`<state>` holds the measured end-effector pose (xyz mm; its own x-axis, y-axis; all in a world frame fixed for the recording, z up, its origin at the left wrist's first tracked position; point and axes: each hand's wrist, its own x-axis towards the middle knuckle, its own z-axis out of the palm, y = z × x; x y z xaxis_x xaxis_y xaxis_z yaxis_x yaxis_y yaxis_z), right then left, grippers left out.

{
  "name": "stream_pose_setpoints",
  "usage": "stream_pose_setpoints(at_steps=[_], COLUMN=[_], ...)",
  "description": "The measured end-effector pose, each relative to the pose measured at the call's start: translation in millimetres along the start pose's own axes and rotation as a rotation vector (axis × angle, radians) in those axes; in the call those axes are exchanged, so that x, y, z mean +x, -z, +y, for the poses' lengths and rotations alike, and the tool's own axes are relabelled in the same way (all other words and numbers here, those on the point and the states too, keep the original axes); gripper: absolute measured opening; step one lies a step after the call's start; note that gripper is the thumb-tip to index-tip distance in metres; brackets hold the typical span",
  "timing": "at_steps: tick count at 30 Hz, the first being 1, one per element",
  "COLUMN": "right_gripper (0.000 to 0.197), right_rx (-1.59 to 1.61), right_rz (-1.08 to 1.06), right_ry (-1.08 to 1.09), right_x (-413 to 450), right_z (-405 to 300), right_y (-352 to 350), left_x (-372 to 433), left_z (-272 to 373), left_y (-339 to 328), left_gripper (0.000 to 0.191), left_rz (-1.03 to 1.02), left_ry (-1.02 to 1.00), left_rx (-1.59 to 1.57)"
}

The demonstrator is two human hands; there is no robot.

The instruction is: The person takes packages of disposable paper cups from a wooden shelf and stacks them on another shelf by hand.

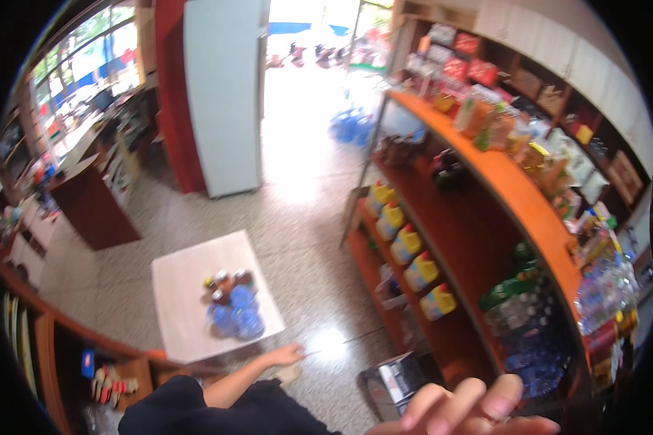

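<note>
My left hand [284, 355] hangs low, past the near corner of a pale square table [182, 288]. A faint thin line shows at its fingertips, too blurred to name. On that table, blue-tinted plastic bottles [239, 315] stand close beside several small dark bottles [221, 283], some with pale caps. My right hand [457, 405] is raised close to the camera at the bottom, fingers bent and partly spread. A small pale glint lies between its fingers; I cannot tell whether it holds something. Behind it stands a cardboard box [378, 391].
An orange-topped shelf unit [500, 168] curves along the right, holding yellow jugs [405, 244] with red caps and many bottles. A white panel [226, 98] stands beside a bright doorway. Blue water jugs [352, 126] are near it. A brown cabinet [43, 348] borders the lower left.
</note>
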<state>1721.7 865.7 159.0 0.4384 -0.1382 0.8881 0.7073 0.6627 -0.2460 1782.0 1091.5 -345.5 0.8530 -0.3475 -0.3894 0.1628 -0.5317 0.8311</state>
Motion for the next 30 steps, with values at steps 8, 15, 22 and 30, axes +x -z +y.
stream_pose_setpoints(at_steps=[8, 15, 22, 30], right_gripper=[0.052, 0.046, 0.04, 0.034], right_rx=[-1.785, -1.286, -0.978, -0.831], right_rz=[0.125, 1.208, 1.737, 2.238], right_ry=[-0.897, -1.877, -1.625, -1.318], right_x=[-351.9, -576.7, -680.9, -795.6], right_z=[-137.0, -243.0, -287.0, -367.7], right_y=[254.5, 184.3, 86.2, -42.9], left_x=[41.2, 47.5, 13.1, -81.0], left_z=[85.1, 128.0, 226.7, 531.0], left_y=[-61.9, -144.2, -287.9, -417.7], left_gripper=[0.061, 0.056, 0.044, 0.048], left_rz=[-0.617, -0.977, -1.338, -1.725], left_ry=[-0.291, -0.445, -0.801, -0.617], left_rx=[0.379, 0.509, 0.61, -0.527])
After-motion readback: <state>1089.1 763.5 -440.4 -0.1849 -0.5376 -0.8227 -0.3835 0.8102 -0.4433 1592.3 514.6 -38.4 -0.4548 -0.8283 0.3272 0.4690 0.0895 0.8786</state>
